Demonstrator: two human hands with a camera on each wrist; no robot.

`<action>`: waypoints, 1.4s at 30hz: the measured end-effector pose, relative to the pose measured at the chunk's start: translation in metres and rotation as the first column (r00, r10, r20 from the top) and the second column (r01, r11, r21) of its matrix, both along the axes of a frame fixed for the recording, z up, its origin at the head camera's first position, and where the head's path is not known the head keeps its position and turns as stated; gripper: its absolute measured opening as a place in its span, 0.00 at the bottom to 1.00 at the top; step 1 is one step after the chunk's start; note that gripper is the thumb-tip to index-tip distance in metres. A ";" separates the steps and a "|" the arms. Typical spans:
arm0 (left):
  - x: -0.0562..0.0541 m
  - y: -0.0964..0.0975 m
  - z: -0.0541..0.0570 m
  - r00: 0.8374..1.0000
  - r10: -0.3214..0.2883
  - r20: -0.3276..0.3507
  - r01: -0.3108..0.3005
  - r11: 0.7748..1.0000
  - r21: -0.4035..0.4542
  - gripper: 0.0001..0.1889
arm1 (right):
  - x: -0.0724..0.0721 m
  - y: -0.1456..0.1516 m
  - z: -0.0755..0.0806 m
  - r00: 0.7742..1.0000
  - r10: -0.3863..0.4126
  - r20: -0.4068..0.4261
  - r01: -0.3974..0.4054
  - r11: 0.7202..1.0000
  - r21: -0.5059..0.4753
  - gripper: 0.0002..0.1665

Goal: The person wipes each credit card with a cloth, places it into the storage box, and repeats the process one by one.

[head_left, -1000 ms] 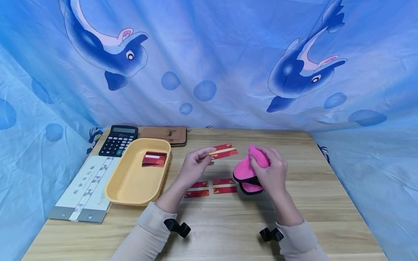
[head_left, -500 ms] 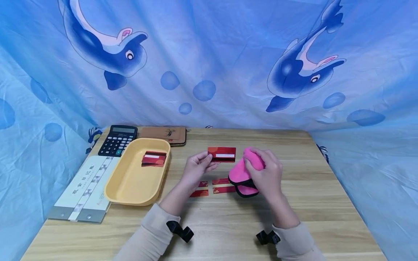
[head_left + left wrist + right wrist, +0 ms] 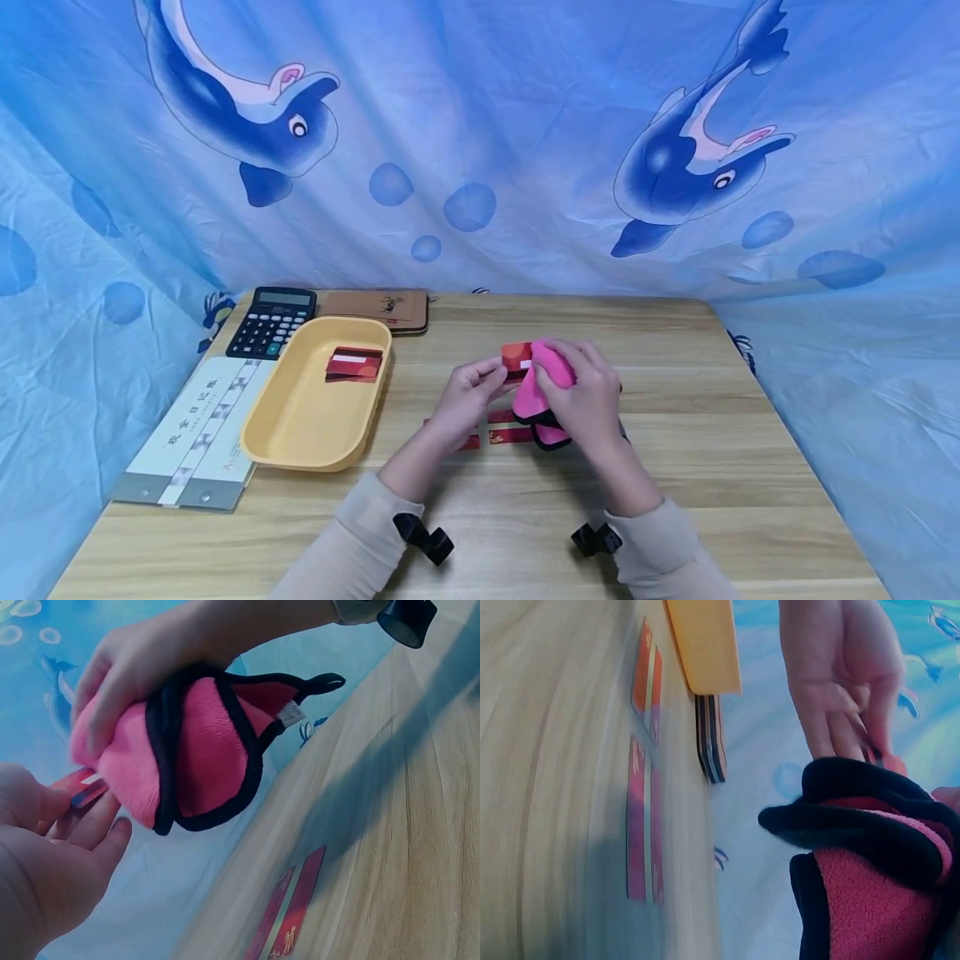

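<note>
My left hand [image 3: 471, 398] pinches a red bank card [image 3: 515, 358] by one end, thumb against its striped side. In my right hand [image 3: 587, 392] is a folded pink cleaning cloth [image 3: 210, 750] with black edging and a hanging loop. The cloth overlaps the card's far end in the head view and hides it. Both hands are raised above the table. Under them lie two red cards with a gold stripe, one showing as a card [image 3: 646, 682] near the basket and the other as a card [image 3: 643, 825] beside it.
At the left stands a yellow plastic basket [image 3: 253, 437] with several red cards [image 3: 354, 365] inside. Around it lie a black calculator [image 3: 272, 323], a brown wallet [image 3: 375, 308] and a white-grey ledger book [image 3: 191, 433]. A blue dolphin curtain [image 3: 525, 125] borders the wooden table [image 3: 750, 467].
My left hand has turned the card from its gold-striped face to its magnetic-stripe side and moved it right. My right hand has brought the pink cloth left onto the card's end.
</note>
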State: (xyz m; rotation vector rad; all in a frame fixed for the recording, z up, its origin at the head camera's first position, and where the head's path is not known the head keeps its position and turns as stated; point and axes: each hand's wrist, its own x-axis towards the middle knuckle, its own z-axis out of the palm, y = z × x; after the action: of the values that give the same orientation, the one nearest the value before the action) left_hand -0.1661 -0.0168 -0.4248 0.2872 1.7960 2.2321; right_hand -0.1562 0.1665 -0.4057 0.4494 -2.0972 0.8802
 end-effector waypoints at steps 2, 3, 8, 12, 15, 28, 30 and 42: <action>0.000 0.002 0.000 0.999 -0.021 -0.049 0.019 0.999 -0.044 0.20 | 0.002 -0.009 0.001 1.000 0.015 0.002 -0.015 1.000 0.004 0.18; 0.001 0.002 0.000 0.997 -0.028 -0.067 0.023 0.997 -0.069 0.20 | 0.003 -0.013 0.002 1.000 0.028 0.005 -0.028 1.000 0.005 0.18; 0.001 0.002 0.001 0.994 -0.025 -0.103 0.012 0.992 -0.127 0.19 | 0.004 -0.028 0.005 0.996 0.087 0.000 -0.087 0.996 -0.001 0.17; 0.000 -0.004 0.000 0.995 0.003 -0.095 -0.013 0.994 -0.106 0.17 | 0.003 -0.022 0.004 0.996 0.084 0.009 -0.084 0.996 0.012 0.18; -0.002 -0.009 -0.001 0.995 0.025 -0.095 -0.032 0.997 -0.069 0.17 | -0.001 -0.010 0.001 0.999 0.045 0.015 -0.045 0.999 0.012 0.19; 0.001 -0.004 -0.001 0.987 -0.057 -0.151 0.043 0.995 -0.091 0.19 | -0.002 -0.018 -0.003 0.997 0.070 0.010 -0.070 0.996 -0.050 0.17; 0.003 -0.004 -0.001 0.984 -0.070 -0.162 0.051 0.992 -0.116 0.19 | 0.000 -0.024 -0.002 0.995 0.100 0.000 -0.100 0.993 -0.068 0.17; 0.001 -0.012 0.004 0.990 0.027 -0.136 -0.038 0.996 -0.079 0.16 | 0.000 -0.010 -0.002 0.998 0.064 -0.021 -0.064 0.998 -0.022 0.19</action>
State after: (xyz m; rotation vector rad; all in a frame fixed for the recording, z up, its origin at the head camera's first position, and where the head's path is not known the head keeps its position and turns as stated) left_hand -0.1652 -0.0292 -0.4205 0.4034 1.9684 2.2020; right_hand -0.1564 0.1566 -0.4078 0.5144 -2.0619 0.9315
